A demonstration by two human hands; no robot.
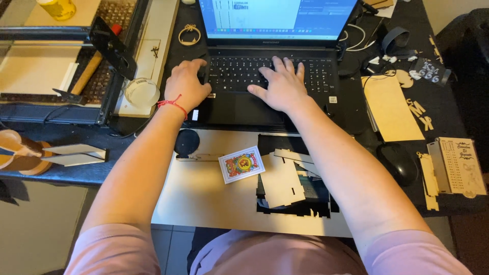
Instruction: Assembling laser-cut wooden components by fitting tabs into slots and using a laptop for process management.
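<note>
Now the right hand (281, 87) lies flat on the laptop (270, 66), its fingers (279, 65) spread apart and resting on the black keys in the middle of the keyboard, thumb stretched toward the palm rest; it grips nothing. The left hand (186, 84) sits at the laptop's left edge, fingers curled loosely together over the outermost keys, also holding nothing. A thin red cord (172, 104) circles its wrist.

The laptop is a dark slab with a matte palm rest and a bright lit screen, standing on a black table (351, 107). Just in front of the laptop, under both forearms, lies a pale, smooth board (204, 196) with jagged cut-out holes near its right side and loose flat pieces (281, 181) lying over them. A glossy playing card (241, 164) with a colourful picture rests tilted on that board, just in front of the laptop, with a round black disc (187, 141) to its left.

Right of the laptop lie a plain tan sheet (395, 109), a rounded black mouse (398, 162) and an engraved wooden panel (458, 165). Left of the laptop stands a framed machine with a metal rail (61, 36) and honeycomb bed, a clear round lid (141, 91) near its corner. A small wooden ring (189, 34) lies beside the screen's left edge.
</note>
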